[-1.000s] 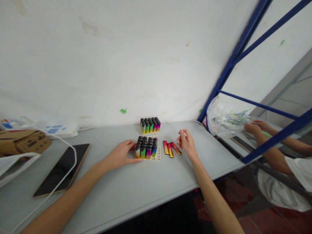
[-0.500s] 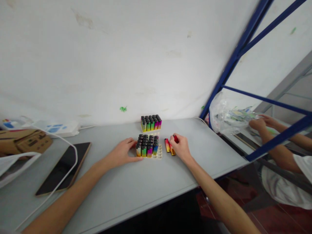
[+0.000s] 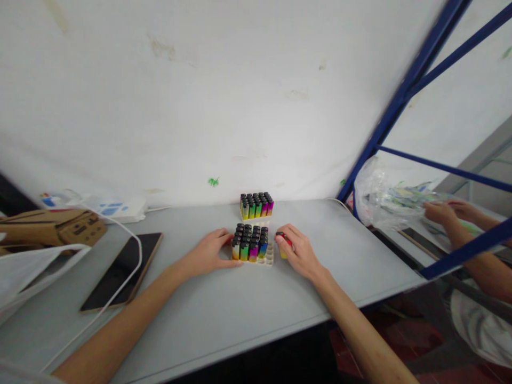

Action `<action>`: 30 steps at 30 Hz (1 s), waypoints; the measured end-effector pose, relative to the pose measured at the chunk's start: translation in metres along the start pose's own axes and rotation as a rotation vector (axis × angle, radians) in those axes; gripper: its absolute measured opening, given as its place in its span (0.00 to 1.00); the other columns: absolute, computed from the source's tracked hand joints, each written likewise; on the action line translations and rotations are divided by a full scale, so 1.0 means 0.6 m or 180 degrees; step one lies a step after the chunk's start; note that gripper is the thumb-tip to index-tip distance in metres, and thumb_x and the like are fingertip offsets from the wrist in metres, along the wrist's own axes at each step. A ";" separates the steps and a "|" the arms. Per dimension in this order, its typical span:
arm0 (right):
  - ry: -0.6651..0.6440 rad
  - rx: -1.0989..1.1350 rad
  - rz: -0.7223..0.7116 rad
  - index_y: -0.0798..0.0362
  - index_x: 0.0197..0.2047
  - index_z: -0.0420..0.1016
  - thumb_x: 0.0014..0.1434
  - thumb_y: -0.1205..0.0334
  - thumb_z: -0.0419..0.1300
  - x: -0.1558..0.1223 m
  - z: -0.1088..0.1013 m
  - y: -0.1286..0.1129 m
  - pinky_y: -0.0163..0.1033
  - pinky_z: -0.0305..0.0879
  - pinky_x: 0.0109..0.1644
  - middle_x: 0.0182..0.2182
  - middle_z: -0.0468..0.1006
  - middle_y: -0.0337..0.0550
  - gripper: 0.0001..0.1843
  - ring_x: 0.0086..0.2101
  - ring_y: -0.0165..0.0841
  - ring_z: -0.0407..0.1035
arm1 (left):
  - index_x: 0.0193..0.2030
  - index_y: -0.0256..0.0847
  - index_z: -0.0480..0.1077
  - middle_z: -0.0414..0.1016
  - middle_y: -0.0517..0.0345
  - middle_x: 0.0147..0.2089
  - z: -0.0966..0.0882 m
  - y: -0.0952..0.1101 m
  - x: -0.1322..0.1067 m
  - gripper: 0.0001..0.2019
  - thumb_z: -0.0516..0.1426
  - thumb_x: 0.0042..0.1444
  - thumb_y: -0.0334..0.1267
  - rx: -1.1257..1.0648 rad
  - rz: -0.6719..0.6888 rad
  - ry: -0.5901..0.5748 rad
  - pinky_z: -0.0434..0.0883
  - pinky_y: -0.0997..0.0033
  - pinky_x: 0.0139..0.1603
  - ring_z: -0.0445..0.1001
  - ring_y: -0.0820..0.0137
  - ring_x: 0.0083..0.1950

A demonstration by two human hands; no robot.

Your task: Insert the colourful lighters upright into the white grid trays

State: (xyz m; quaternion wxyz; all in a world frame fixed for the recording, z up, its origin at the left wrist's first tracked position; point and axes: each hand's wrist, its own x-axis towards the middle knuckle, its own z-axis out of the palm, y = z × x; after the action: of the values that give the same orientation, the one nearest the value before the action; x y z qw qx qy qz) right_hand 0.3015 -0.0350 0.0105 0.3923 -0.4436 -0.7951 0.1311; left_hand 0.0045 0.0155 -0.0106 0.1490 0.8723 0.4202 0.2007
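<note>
A white tray (image 3: pixel 270 260) on the grey table (image 3: pixel 224 304) holds several upright rainbow-coloured lighters (image 3: pixel 250 242), with a few empty slots on its right side. My left hand (image 3: pixel 210 252) rests against the tray's left edge, fingers bent around it. My right hand (image 3: pixel 298 250) lies just right of the tray, fingers closed over red and yellow lighters (image 3: pixel 282 237) lying on the table. A second tray full of lighters (image 3: pixel 256 205) stands farther back by the wall.
A dark tablet (image 3: pixel 126 264) with a white cable across it lies at left, beside a cardboard box (image 3: pixel 52 226) and a white power strip (image 3: pixel 112 208). A blue metal frame (image 3: pixel 400 101) rises at right. Behind it another person's hands (image 3: pixel 448 210) handle a clear plastic bag (image 3: pixel 380 194).
My right hand came down from a raised pinch onto the loose lighters right of the tray and closed over them. My left hand stayed at the tray.
</note>
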 end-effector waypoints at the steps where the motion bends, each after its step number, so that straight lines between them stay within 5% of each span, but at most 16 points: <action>1: -0.0090 -0.0083 -0.0134 0.49 0.33 0.67 0.76 0.47 0.46 -0.002 0.002 0.000 0.38 0.62 0.41 0.32 0.73 0.44 0.22 0.34 0.35 0.67 | 0.45 0.41 0.76 0.76 0.50 0.46 0.000 0.001 0.000 0.29 0.66 0.49 0.65 -0.0022 -0.0019 -0.0016 0.72 0.57 0.52 0.75 0.54 0.48; 6: -0.0620 -0.0220 -0.0180 0.50 0.31 0.68 0.75 0.43 0.50 -0.011 0.017 0.008 0.37 0.54 0.33 0.23 0.70 0.37 0.25 0.25 0.31 0.63 | 0.46 0.41 0.76 0.75 0.50 0.46 -0.001 0.005 0.000 0.29 0.67 0.49 0.64 -0.0039 -0.0036 -0.0058 0.72 0.57 0.52 0.75 0.54 0.48; 23: -0.0965 -0.1050 -0.0308 0.51 0.40 0.77 0.73 0.43 0.53 -0.001 0.011 0.013 0.37 0.60 0.38 0.30 0.79 0.45 0.22 0.31 0.36 0.72 | 0.43 0.41 0.75 0.76 0.49 0.46 0.000 -0.001 0.001 0.28 0.66 0.49 0.65 0.0047 -0.0005 -0.0050 0.72 0.56 0.51 0.75 0.53 0.47; 30: -0.0980 -0.0872 -0.0325 0.51 0.34 0.77 0.71 0.38 0.55 0.001 0.021 0.003 0.36 0.56 0.34 0.28 0.80 0.44 0.26 0.28 0.35 0.70 | 0.45 0.41 0.76 0.75 0.50 0.46 -0.004 0.004 0.002 0.27 0.66 0.50 0.63 0.0006 -0.0048 -0.0083 0.72 0.58 0.50 0.75 0.54 0.47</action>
State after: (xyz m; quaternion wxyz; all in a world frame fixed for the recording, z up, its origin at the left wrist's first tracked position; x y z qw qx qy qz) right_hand 0.2929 -0.0319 0.0017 0.2083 -0.4267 -0.8775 0.0680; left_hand 0.0055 0.0154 -0.0072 0.1551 0.8719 0.4249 0.1877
